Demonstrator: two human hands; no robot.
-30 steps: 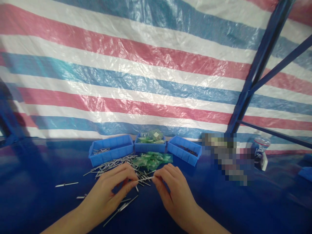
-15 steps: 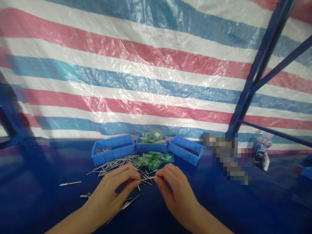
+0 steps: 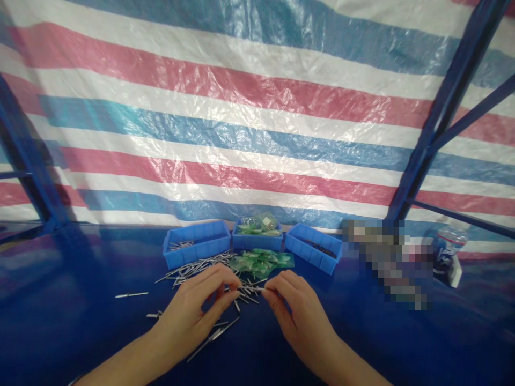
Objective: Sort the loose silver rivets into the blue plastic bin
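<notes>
My left hand (image 3: 203, 303) and my right hand (image 3: 300, 305) face each other low in the middle of the view. Fingertips of both are pinched on opposite ends of a thin metal rod (image 3: 251, 289), held roughly level between them. Behind and to the left of the hands spreads a pile of similar silvery rods (image 3: 197, 268). Small green plastic packets (image 3: 261, 261) lie just beyond the fingers. A longer rod with a thicker middle (image 3: 217, 334) rests on the blue table below my left hand. Fingers cover the rod's ends.
Three blue bins stand along the back: a left bin (image 3: 197, 252) with a few rods, a middle bin (image 3: 257, 242) with green packets, a right bin (image 3: 317, 256) with small dark pieces. A single rod (image 3: 131, 294) lies left. A plastic-wrapped item (image 3: 448, 252) sits far right.
The camera view has turned slightly left, so everything appears a little further right. Both hands keep their pinch on the rod, with little visible movement relative to the table.
</notes>
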